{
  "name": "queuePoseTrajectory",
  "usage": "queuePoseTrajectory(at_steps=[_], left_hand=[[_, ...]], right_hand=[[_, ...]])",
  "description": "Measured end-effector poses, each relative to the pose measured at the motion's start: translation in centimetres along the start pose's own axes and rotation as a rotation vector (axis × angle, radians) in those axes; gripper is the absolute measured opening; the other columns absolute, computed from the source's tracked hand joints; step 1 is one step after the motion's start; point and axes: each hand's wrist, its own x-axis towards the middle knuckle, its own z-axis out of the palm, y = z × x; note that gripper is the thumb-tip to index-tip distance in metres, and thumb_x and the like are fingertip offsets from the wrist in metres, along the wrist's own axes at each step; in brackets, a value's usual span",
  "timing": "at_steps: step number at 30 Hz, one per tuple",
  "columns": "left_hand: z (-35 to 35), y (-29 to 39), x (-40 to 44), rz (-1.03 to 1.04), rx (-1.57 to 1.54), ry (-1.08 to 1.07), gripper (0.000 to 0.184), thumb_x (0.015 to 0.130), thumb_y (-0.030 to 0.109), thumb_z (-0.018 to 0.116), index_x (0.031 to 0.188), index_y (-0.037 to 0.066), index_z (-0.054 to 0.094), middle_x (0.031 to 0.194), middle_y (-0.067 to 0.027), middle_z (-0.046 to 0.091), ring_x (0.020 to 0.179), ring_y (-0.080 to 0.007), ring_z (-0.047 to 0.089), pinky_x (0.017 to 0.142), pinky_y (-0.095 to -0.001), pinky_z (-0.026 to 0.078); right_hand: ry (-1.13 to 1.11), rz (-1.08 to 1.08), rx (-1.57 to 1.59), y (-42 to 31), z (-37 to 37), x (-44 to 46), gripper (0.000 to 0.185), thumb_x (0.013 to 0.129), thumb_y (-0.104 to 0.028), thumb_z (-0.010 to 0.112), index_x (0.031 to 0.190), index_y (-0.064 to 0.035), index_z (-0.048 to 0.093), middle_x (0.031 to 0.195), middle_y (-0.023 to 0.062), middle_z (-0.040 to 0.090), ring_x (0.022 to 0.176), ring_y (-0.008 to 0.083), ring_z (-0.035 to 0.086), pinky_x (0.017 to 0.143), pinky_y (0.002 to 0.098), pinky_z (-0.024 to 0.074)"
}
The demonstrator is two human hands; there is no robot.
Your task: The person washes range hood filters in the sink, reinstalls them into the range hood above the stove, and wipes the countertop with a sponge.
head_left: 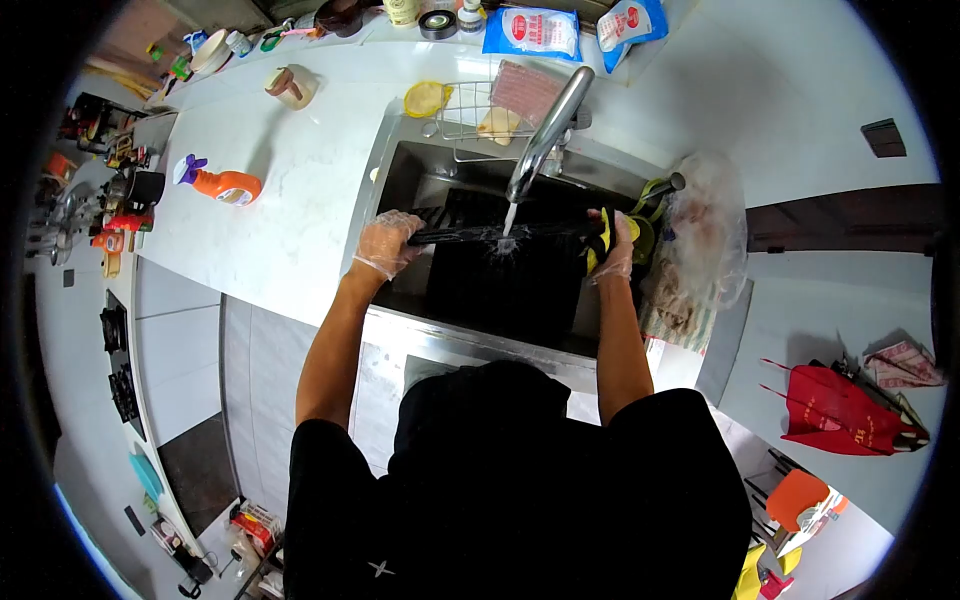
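1. Over the sink [480,336], head view: one long dark piece [460,236], held crosswise between the two hands, beneath the tap. Whether it is joined to the dark expanse [505,300] below cannot be told.
2. Left hand [388,243]: clear glove, fingers curled closed about the left end of the dark piece.
3. Right hand [614,248]: clear glove, closed around a yellow-and-black pad [604,240] at the piece's right end.
4. Tap [548,130]: chrome, running; its stream splashes on the dark piece, between the hands.
5. Behind the sink: wire rack [465,128], with pink cloth [527,93] and yellow round item [427,98] beside it.
6. Right of the sink: clear plastic bag [712,230], contents indistinct.
7. On the bench [320,180], left: orange spray bottle [228,187], upper body purple and white; farther back, lidded jar [290,90].
8. Along the back edge: two blue-and-white packets [532,34], side by side.
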Motion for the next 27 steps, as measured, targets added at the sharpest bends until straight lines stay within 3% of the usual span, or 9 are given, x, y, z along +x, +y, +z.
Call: queuePoseTrajectory(at_steps=[1,4,6,9,12,15,24,25,27], left_hand=[[-0.1,-0.2,0.2,0.000,0.007,-0.012,0.036,0.072,0.015,0.082,0.104,0.007,0.067,0.101,-0.0120,0.069,0.094,-0.0339,0.065,0.081,-0.0441,0.052],[-0.2,-0.7,0.8,0.001,0.027,-0.036,0.036,0.074,0.015,0.081,0.106,0.007,0.067,0.103,-0.0123,0.070,0.096,-0.0336,0.065,0.084,-0.0445,0.052],[-0.2,-0.6,1.1,0.001,0.039,-0.037,0.036,0.075,0.016,0.080,0.107,0.008,0.067,0.104,-0.0123,0.070,0.097,-0.0338,0.066,0.083,-0.0447,0.053],[-0.7,-0.1,1.7,-0.167,0.043,-0.056,0.035,0.077,0.018,0.079,0.107,0.008,0.065,0.103,-0.0118,0.069,0.094,-0.0343,0.066,0.080,-0.0456,0.053],[-0.8,-0.2,3.0,-0.220,0.075,-0.048,0.035,0.083,0.023,0.074,0.113,0.009,0.066,0.107,-0.0130,0.070,0.097,-0.0343,0.066,0.082,-0.0452,0.053],[-0.2,-1.5,3.5,-0.074,0.091,0.014,0.037,0.086,0.025,0.071,0.119,0.010,0.065,0.111,-0.0149,0.070,0.099,-0.0340,0.067,0.085,-0.0440,0.054],[2.7,1.6,7.8,0.014,0.123,-0.194,0.039,0.085,0.028,0.071,0.120,0.010,0.065,0.107,-0.0135,0.071,0.097,-0.0331,0.068,0.081,-0.0421,0.055],[3.3,2.2,8.3,0.104,0.083,-0.091,0.036,0.085,0.031,0.072,0.113,0.009,0.066,0.097,-0.0144,0.072,0.088,-0.0343,0.069,0.074,-0.0431,0.055],[3.4,4.4,9.3,0.119,0.107,-0.123,0.035,0.084,0.032,0.072,0.108,0.008,0.066,0.091,-0.0141,0.071,0.083,-0.0345,0.069,0.069,-0.0440,0.055]], right_hand=[[0.003,-0.015,-0.013,0.1,0.2,-0.1,0.037,0.094,-0.040,0.063,0.100,-0.0043,0.073,0.098,0.0052,0.071,0.073,0.0169,0.063,0.060,0.0304,0.0515],[-0.055,-0.052,-0.033,0.1,0.1,0.1,0.042,0.093,-0.041,0.061,0.102,-0.0011,0.070,0.100,0.0104,0.071,0.090,0.0223,0.064,0.082,0.0375,0.0532],[0.007,-0.039,-0.017,0.2,0.0,0.8,0.043,0.092,-0.042,0.062,0.102,-0.0010,0.070,0.096,0.0096,0.070,0.084,0.0228,0.064,0.080,0.0372,0.0540],[0.037,0.008,0.091,1.4,-1.1,2.8,0.042,0.091,-0.043,0.065,0.101,-0.0024,0.070,0.095,0.0095,0.071,0.079,0.0231,0.064,0.077,0.0366,0.0549],[0.112,-0.018,0.197,-0.2,3.2,-0.3,0.039,0.090,-0.042,0.067,0.100,-0.0050,0.070,0.095,0.0093,0.071,0.080,0.0231,0.065,0.076,0.0364,0.0554],[0.139,0.006,0.224,0.4,2.9,0.7,0.042,0.092,-0.045,0.065,0.097,-0.0044,0.074,0.092,0.0058,0.069,0.068,0.0182,0.060,0.060,0.0322,0.0526],[0.236,-0.072,0.147,1.2,1.6,0.8,0.044,0.092,-0.048,0.062,0.091,-0.0058,0.074,0.089,0.0034,0.069,0.069,0.0161,0.055,0.066,0.0353,0.0487],[0.217,-0.056,0.166,1.3,1.2,1.2,0.046,0.090,-0.050,0.063,0.091,-0.0052,0.074,0.091,0.0038,0.069,0.073,0.0160,0.055,0.069,0.0347,0.0484],[0.214,-0.040,0.186,1.1,1.1,0.8,0.047,0.090,-0.051,0.063,0.090,-0.0051,0.074,0.091,0.0040,0.069,0.073,0.0163,0.055,0.070,0.0348,0.0484]])
